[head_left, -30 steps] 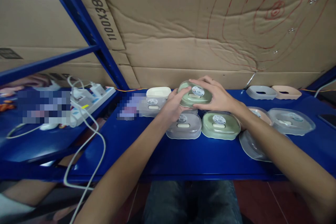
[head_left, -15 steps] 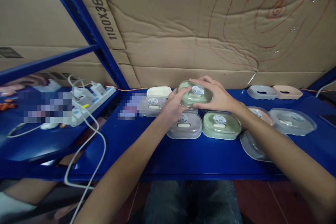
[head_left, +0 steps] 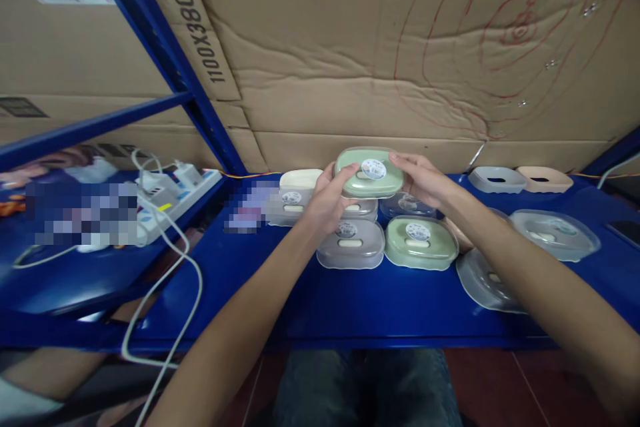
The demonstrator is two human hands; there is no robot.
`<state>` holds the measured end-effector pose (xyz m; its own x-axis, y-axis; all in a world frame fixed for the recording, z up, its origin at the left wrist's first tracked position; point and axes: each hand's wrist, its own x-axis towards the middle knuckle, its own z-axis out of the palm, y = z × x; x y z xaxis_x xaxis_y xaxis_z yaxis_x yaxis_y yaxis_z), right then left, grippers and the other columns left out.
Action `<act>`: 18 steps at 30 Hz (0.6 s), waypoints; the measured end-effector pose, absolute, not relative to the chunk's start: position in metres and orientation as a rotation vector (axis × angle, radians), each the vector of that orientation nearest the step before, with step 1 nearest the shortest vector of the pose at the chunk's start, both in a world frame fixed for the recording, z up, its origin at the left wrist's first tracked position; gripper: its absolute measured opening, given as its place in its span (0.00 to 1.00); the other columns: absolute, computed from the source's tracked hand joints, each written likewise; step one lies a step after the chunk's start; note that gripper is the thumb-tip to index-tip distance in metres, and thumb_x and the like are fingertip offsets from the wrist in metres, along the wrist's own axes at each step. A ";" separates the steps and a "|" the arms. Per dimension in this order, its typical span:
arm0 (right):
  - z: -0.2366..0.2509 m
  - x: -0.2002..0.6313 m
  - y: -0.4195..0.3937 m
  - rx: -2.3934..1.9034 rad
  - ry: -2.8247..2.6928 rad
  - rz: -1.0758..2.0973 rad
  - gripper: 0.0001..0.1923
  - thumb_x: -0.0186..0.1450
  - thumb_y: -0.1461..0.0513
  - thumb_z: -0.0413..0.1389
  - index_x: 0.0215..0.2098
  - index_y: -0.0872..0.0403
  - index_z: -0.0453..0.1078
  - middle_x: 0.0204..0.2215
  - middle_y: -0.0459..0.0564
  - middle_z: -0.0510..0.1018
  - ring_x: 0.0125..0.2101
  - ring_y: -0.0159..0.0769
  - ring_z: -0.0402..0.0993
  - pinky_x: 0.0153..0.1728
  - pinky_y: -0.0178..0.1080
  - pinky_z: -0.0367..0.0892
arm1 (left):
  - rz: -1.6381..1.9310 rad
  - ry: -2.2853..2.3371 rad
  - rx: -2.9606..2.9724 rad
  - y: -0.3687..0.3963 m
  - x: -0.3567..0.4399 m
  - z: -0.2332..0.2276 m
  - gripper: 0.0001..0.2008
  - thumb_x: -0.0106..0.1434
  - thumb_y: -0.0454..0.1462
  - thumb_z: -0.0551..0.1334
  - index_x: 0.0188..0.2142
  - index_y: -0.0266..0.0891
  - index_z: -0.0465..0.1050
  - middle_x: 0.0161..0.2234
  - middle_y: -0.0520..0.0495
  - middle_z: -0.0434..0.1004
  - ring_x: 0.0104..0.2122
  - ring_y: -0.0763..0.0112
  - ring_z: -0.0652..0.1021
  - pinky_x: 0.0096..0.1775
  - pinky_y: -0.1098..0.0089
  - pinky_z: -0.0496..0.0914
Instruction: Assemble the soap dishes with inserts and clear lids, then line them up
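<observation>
Both hands hold a green soap box (head_left: 369, 172) with a clear lid and a round white sticker, lifted above the blue shelf (head_left: 320, 300). My left hand (head_left: 327, 200) grips its left end and my right hand (head_left: 423, 179) grips its right end. Just below it sit a grey box (head_left: 351, 243) and another green box (head_left: 420, 242), both lidded with stickers. Behind these lie two more grey lidded boxes (head_left: 407, 204), partly hidden by the held box.
A white box on a grey one (head_left: 295, 190) stands to the left. Clear lids (head_left: 553, 233) and grey and peach trays (head_left: 520, 179) lie at the right. A power strip (head_left: 170, 193) with white cables sits on the left shelf. Cardboard (head_left: 380, 60) backs the shelf.
The green box has risen off the stack below it. My right hand has shifted from lying over its lid to gripping its right end.
</observation>
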<state>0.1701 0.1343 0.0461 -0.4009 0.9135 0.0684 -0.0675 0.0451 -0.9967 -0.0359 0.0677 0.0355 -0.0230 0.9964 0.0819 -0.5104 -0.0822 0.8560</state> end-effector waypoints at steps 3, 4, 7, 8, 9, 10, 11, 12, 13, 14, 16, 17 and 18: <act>0.047 0.169 0.133 -0.887 -1.460 1.478 0.30 0.57 0.38 0.75 0.41 0.51 0.78 0.40 0.52 0.86 0.40 0.40 0.82 0.41 0.42 0.80 | 1.507 0.747 0.882 0.071 -0.038 0.034 0.19 0.62 0.44 0.77 0.47 0.40 0.77 0.53 0.38 0.86 0.59 0.47 0.83 0.59 0.48 0.80; 0.047 0.169 0.133 -0.888 -1.452 1.468 0.31 0.56 0.37 0.75 0.41 0.51 0.78 0.40 0.52 0.86 0.40 0.41 0.82 0.42 0.43 0.80 | 1.523 0.746 0.897 0.072 -0.040 0.033 0.19 0.62 0.45 0.77 0.46 0.39 0.77 0.52 0.38 0.86 0.58 0.48 0.83 0.59 0.49 0.80; 0.047 0.169 0.135 -0.895 -1.463 1.417 0.33 0.55 0.35 0.75 0.41 0.50 0.78 0.40 0.52 0.86 0.43 0.43 0.83 0.44 0.45 0.80 | 1.558 0.783 0.944 0.076 -0.046 0.032 0.18 0.61 0.44 0.77 0.43 0.38 0.78 0.48 0.39 0.87 0.54 0.51 0.85 0.57 0.51 0.81; 0.047 0.169 0.136 -0.892 -1.476 1.399 0.33 0.56 0.34 0.74 0.41 0.50 0.77 0.40 0.52 0.86 0.44 0.44 0.83 0.46 0.46 0.81 | 1.566 0.803 0.956 0.078 -0.049 0.033 0.17 0.61 0.43 0.77 0.43 0.38 0.78 0.47 0.39 0.87 0.53 0.53 0.85 0.57 0.52 0.81; 0.048 0.170 0.138 -0.882 -1.488 1.382 0.34 0.57 0.33 0.72 0.42 0.49 0.77 0.40 0.52 0.86 0.45 0.45 0.83 0.47 0.48 0.81 | 1.578 0.824 0.967 0.081 -0.051 0.035 0.15 0.62 0.43 0.76 0.42 0.38 0.78 0.46 0.40 0.87 0.53 0.54 0.85 0.56 0.53 0.81; 0.048 0.171 0.140 -0.872 -1.491 1.368 0.35 0.58 0.31 0.70 0.43 0.49 0.76 0.41 0.53 0.86 0.46 0.47 0.84 0.48 0.50 0.82 | 1.596 0.849 0.976 0.085 -0.055 0.038 0.14 0.62 0.42 0.76 0.42 0.38 0.78 0.45 0.41 0.87 0.52 0.55 0.85 0.56 0.55 0.82; 0.048 0.173 0.143 -0.867 -1.483 1.354 0.35 0.59 0.30 0.69 0.44 0.48 0.76 0.42 0.53 0.86 0.46 0.48 0.84 0.49 0.52 0.82 | 1.620 0.881 0.982 0.090 -0.058 0.041 0.12 0.63 0.42 0.75 0.41 0.39 0.78 0.45 0.41 0.87 0.52 0.56 0.85 0.55 0.57 0.82; 0.048 0.175 0.146 -0.874 -1.464 1.335 0.37 0.59 0.29 0.67 0.45 0.48 0.75 0.42 0.55 0.87 0.46 0.49 0.85 0.50 0.53 0.82 | 1.647 0.924 0.985 0.096 -0.061 0.044 0.11 0.64 0.41 0.74 0.41 0.39 0.78 0.45 0.41 0.86 0.52 0.57 0.85 0.55 0.58 0.82; 0.048 0.178 0.149 -0.894 -1.441 1.307 0.38 0.60 0.28 0.65 0.46 0.48 0.75 0.43 0.56 0.87 0.45 0.50 0.86 0.50 0.55 0.83 | 1.670 0.984 0.981 0.104 -0.065 0.047 0.10 0.64 0.41 0.74 0.41 0.39 0.79 0.45 0.41 0.86 0.52 0.57 0.85 0.54 0.58 0.82; 0.048 0.181 0.152 -0.925 -1.422 1.272 0.39 0.60 0.26 0.63 0.46 0.48 0.74 0.44 0.57 0.86 0.45 0.50 0.86 0.49 0.55 0.83 | 1.684 1.056 0.965 0.113 -0.068 0.048 0.10 0.64 0.40 0.74 0.41 0.39 0.78 0.45 0.40 0.86 0.51 0.56 0.86 0.53 0.57 0.82; 0.047 0.188 0.158 -0.992 -1.414 1.192 0.41 0.61 0.23 0.58 0.45 0.48 0.73 0.44 0.59 0.86 0.44 0.50 0.87 0.48 0.55 0.84 | 1.661 1.191 0.919 0.132 -0.073 0.047 0.10 0.64 0.39 0.74 0.40 0.39 0.77 0.42 0.39 0.86 0.48 0.54 0.86 0.51 0.55 0.82; 0.046 0.192 0.161 -1.014 -1.425 1.158 0.42 0.61 0.23 0.56 0.45 0.49 0.72 0.44 0.59 0.86 0.44 0.50 0.87 0.48 0.54 0.84 | 1.623 1.227 0.906 0.141 -0.074 0.044 0.11 0.63 0.39 0.75 0.39 0.39 0.77 0.39 0.38 0.86 0.46 0.53 0.86 0.49 0.55 0.82; 0.045 0.195 0.164 -1.026 -1.439 1.133 0.42 0.62 0.22 0.54 0.44 0.49 0.72 0.43 0.60 0.86 0.43 0.49 0.87 0.48 0.53 0.84 | 1.581 1.234 0.907 0.149 -0.075 0.039 0.12 0.62 0.39 0.76 0.40 0.39 0.77 0.38 0.38 0.85 0.46 0.51 0.86 0.49 0.54 0.82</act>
<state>0.1948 0.1642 0.0450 -0.1448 0.9701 0.1950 0.0380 0.2024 -0.9786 -0.0748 0.1488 0.0393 -0.3194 0.9475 0.0172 -0.2132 -0.0895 0.9729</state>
